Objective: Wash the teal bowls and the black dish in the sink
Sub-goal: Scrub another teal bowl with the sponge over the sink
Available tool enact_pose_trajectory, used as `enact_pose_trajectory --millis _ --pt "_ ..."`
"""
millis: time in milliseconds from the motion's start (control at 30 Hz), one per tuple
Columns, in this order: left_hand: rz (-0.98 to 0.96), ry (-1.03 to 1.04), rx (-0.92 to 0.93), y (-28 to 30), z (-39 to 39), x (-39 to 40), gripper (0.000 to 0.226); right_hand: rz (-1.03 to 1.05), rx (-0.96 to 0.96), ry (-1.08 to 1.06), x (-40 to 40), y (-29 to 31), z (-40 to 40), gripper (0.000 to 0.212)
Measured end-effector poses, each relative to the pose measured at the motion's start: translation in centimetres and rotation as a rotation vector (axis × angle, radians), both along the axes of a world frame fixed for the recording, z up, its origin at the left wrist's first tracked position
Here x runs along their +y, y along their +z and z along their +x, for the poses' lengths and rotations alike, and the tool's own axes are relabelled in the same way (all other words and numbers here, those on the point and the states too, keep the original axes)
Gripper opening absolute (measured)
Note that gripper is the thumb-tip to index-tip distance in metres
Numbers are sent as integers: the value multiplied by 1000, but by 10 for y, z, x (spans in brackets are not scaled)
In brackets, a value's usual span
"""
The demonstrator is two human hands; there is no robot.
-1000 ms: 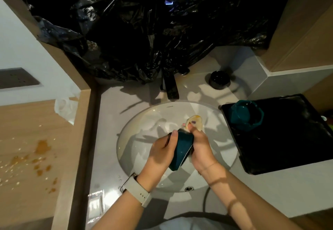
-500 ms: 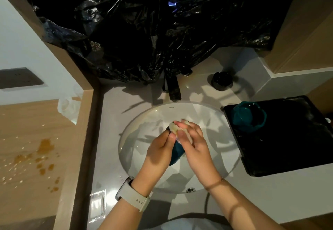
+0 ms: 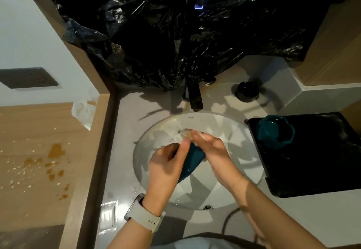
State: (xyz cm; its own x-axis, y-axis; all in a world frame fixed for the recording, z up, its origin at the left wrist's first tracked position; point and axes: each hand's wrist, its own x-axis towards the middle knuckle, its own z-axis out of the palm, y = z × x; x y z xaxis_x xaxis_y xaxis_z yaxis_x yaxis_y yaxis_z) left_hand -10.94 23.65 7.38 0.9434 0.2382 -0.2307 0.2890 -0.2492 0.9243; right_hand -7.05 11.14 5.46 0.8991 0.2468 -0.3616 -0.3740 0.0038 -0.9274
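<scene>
Two hands (image 3: 187, 157) over sink (image 3: 244, 186): left grip (image 3: 166, 163) clasping teal bowl (image 3: 192, 163), right grip (image 3: 211, 149) now scrubbing its 12 o'clock rim; washing midway.

I see two bare forearms entering from the lower edge, neither covered by a sleeve. On the left wrist I note a smartwatch with a pale cream silicone strap (image 3: 145, 216); the strap shows a row of small adjustment holes and a tucked end, and the watch case sits at the outer side of the wrist with a dark, rounded-rectangular edge. On the right wrist I can make out a thin line that may be a fine bracelet, though I cannot confirm it. The left hand (image 3: 166, 165) and right hand (image 3: 214, 151) carry no rings that I can see. At the bottom centre a pale light-coloured garment (image 3: 195, 244) is visible
</scene>
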Motion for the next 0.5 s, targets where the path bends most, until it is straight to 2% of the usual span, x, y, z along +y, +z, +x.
enact_pose_trajectory --millis 67,133,233,300,367,500 --pt "-5 74 10 6 5 0 63 108 98 -43 4 3 2 34" --pt "-86 154 141 7 12 2 43 167 102 -118 10 4 -3 33" --pt "-276 271 186 -1 17 12 41 49 -91 -155 20 6 -13 19" --pt "-317 292 115 -1 16 16 39 -110 -303 -61 29 10 -17 20" --pt "-328 288 84 -2 16 18 39 -194 -404 -34 34 9 -18 24" --pt "-492 350 67 -2 15 30 33 78 -36 -190 22 6 -19 32"
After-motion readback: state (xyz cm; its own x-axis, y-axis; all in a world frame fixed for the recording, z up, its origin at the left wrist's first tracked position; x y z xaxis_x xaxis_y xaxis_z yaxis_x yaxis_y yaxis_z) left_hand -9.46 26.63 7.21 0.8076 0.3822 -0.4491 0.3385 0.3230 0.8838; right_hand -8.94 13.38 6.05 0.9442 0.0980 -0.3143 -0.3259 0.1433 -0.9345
